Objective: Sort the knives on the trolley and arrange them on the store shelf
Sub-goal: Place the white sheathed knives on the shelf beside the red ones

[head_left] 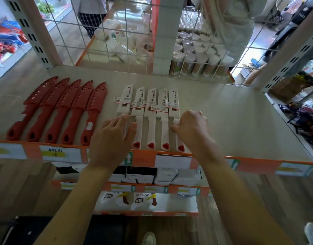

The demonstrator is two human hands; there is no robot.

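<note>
White-handled knives [151, 121] lie in a row, long axes square to the shelf's orange front edge [143, 157] and handles nearest it; the left hand [111, 138] rests flat-fingered on the leftmost knife [124, 101], and the right hand [191, 129] curls round the rightmost knife [174, 101].

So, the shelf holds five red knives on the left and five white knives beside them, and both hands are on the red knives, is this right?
No. In the head view the hands are on the white knives, not the red: the left hand rests on the leftmost white knife, the right hand grips the rightmost white knife. The five red knives lie untouched.
</note>
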